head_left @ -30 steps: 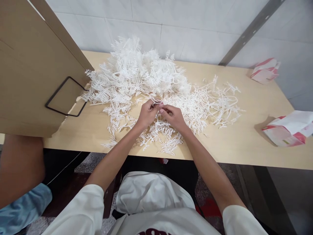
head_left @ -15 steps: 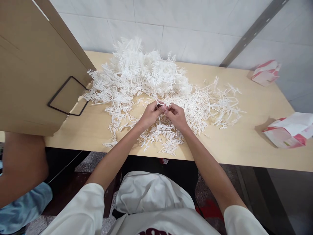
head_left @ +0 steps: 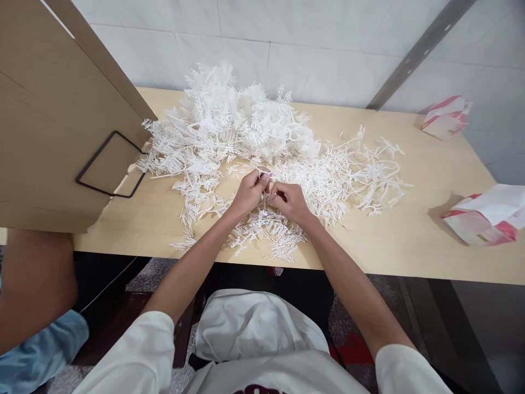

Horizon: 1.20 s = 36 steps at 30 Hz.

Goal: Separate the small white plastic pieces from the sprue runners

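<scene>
A large heap of white branching plastic pieces lies across the pale wooden table. In front of it, my left hand pinches a thin white branching piece. My right hand is close beside it on the right, its fingers curled together; what they hold, if anything, is too small to tell. Below both hands lies a smaller pile of short white bits. To the right are looser, longer white stems.
A brown cardboard sheet with a black wire loop stands at the left, near another person's arm. Two red-and-white paper packets sit at the right. Behind is a tiled wall.
My right hand has shifted slightly down, and its fingertips have come a little away from the piece in my left hand. The view has shifted slightly.
</scene>
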Available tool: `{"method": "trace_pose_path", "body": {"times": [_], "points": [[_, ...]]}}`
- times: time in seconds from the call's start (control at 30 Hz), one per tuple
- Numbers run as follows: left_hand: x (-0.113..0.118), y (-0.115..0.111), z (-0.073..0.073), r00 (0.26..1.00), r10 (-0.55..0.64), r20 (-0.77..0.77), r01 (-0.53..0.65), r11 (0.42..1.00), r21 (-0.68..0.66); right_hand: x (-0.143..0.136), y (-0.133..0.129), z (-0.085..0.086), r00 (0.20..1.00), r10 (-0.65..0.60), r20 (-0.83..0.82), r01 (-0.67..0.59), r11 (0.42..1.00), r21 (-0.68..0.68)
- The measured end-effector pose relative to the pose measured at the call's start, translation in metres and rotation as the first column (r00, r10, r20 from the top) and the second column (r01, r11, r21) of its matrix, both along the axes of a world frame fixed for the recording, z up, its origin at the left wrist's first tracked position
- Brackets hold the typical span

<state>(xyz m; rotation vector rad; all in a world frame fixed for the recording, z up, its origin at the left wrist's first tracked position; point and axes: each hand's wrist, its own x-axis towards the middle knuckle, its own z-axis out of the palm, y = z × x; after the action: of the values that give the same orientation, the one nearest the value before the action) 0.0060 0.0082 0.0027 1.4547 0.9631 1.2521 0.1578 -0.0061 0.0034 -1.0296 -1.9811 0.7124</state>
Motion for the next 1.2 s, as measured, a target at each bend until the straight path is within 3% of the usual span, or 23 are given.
{"method": "trace_pose_path", "body": {"times": [0.13, 0.23, 0.3, 0.47, 0.7, 0.83, 1.0, 1.1, 1.2], "points": [[0.0, 0.0, 0.003, 1.0, 0.016, 0.009, -0.015, 1.0, -0.02, -0.003, 0.002, 0.0, 0.988, -0.154, 0.007, 0.153, 0.987, 0.052], [0.0, 0.001, 0.002, 0.998, 0.064, 0.016, -0.064, 0.998, 0.008, -0.001, 0.005, 0.001, 0.95, -0.294, -0.109, 0.305, 0.946, 0.107], [-0.001, 0.002, 0.0, 0.996, 0.086, -0.038, -0.085, 0.996, 0.041, 0.001, 0.006, 0.002, 0.931, -0.314, -0.189, 0.34, 0.932, 0.128], [-0.004, -0.001, -0.003, 0.944, 0.114, -0.308, -0.053, 0.978, 0.2, 0.007, 0.006, 0.003, 0.993, -0.061, -0.105, 0.072, 0.992, 0.105], [-0.005, -0.005, -0.011, 0.806, 0.248, -0.537, -0.052, 0.934, 0.354, 0.007, 0.006, -0.001, 0.997, -0.009, -0.082, 0.024, 0.983, 0.181], [-0.002, -0.003, -0.012, 0.821, 0.291, -0.491, -0.061, 0.9, 0.431, 0.003, 0.006, -0.001, 0.989, -0.145, -0.023, 0.146, 0.988, 0.057], [-0.002, -0.005, 0.001, 0.873, 0.344, -0.345, -0.163, 0.874, 0.458, 0.004, 0.011, 0.001, 0.872, -0.329, -0.362, 0.258, 0.938, -0.232], [-0.007, -0.004, 0.007, 0.861, 0.429, -0.273, -0.295, 0.859, 0.418, 0.008, 0.016, 0.002, 0.777, -0.375, -0.506, 0.296, 0.926, -0.233], [-0.011, 0.002, 0.004, 0.84, 0.44, -0.317, -0.301, 0.864, 0.403, 0.011, 0.02, 0.001, 0.775, -0.356, -0.523, 0.277, 0.934, -0.225]]}}
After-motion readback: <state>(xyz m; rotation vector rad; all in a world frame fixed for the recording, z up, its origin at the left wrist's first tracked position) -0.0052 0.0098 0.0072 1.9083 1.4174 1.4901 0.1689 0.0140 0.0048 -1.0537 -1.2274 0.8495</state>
